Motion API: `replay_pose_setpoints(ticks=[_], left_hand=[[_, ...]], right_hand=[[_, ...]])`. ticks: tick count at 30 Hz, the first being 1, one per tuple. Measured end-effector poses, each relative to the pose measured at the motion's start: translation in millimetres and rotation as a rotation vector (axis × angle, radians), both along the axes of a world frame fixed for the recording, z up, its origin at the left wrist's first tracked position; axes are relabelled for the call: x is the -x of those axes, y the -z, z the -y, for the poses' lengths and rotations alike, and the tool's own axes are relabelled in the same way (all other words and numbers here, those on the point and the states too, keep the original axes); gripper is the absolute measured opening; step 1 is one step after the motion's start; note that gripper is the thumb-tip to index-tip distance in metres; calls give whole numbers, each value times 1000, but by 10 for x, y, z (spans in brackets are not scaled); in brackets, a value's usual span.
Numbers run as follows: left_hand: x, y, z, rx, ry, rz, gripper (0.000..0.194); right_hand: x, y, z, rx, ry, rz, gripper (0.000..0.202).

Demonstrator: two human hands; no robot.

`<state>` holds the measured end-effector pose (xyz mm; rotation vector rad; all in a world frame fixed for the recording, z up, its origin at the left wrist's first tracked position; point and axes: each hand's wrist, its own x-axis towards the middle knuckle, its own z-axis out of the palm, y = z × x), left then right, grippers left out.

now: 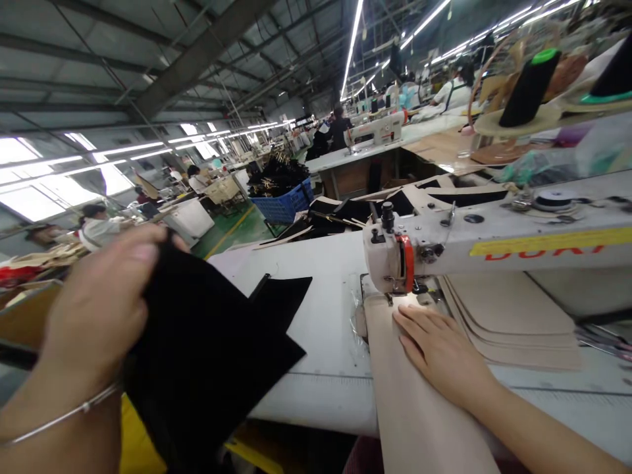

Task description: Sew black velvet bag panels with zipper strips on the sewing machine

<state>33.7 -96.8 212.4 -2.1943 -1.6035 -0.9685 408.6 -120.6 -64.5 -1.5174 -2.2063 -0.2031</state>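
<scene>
My left hand [106, 296], raised at the left and a little blurred, pinches the upper edge of a black fabric piece [212, 342]. The piece hangs down over the table's front edge. Another bit of black fabric [284, 296] lies on the table behind it. Flat on a long beige fabric strip [409, 395] rests my right hand [442, 352], its fingers stretched toward the needle area. The strip runs from under the head of the sewing machine [390, 257] down over the table's front edge.
Several beige panels [513, 316] are stacked right of the needle, under the machine arm. Behind the table are a heap of black and beige pieces [355, 207] and a blue crate [281, 201]. A black thread cone [530, 89] stands at upper right. Other people work farther off.
</scene>
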Motion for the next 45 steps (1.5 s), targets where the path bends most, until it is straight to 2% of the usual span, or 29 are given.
replay_pose_setpoints(ticks=[1,2,3,5,7,8,9,11,13,18,23,28,34,40,45], left_hand=[[-230,118,-45,108,72,15,32],[-483,310,-118,340,213,-1,29],[-744,563,-207,549,349,-27,27],[-1233,1163,-393,755,525,-10,20],[-1608,1731,-537,838,522,69,12],[-1740,1954,-585,811,488,99,9],[-1836,2124,-619,799,467,111,7],[-1941,2308,-663,758,430,121,7],[-1975,2343,-695,739,417,117,9],[-2012,2323,-797,724,372,97,11],[-2081,2405,-854,698,351,86,13],[-2121,2421,-846,666,355,64,14],[-2095,2325,-700,594,354,36,10],[-1939,2311,-367,480,634,-102,23],[-1884,2353,-395,462,657,-128,25]], right_hand=[[1,-7,1,-1,-1,-3,40],[2,-15,3,-2,-2,-6,39],[1,-22,6,-3,-5,-8,39],[-3,-35,12,-3,-13,-13,38],[-9,-46,19,2,-18,-19,39],[-11,-50,21,7,-17,-24,39],[-13,-54,23,12,-15,-29,40],[-10,-64,25,24,-13,-38,41],[-2,-76,25,37,-13,-45,40],[16,-96,20,46,-8,-43,40],[6,-92,18,49,-9,-27,43],[7,-98,36,46,-7,-31,44],[3,-92,28,49,-12,-33,46],[6,-93,20,62,-16,-48,44],[9,-105,19,69,-8,-44,44]])
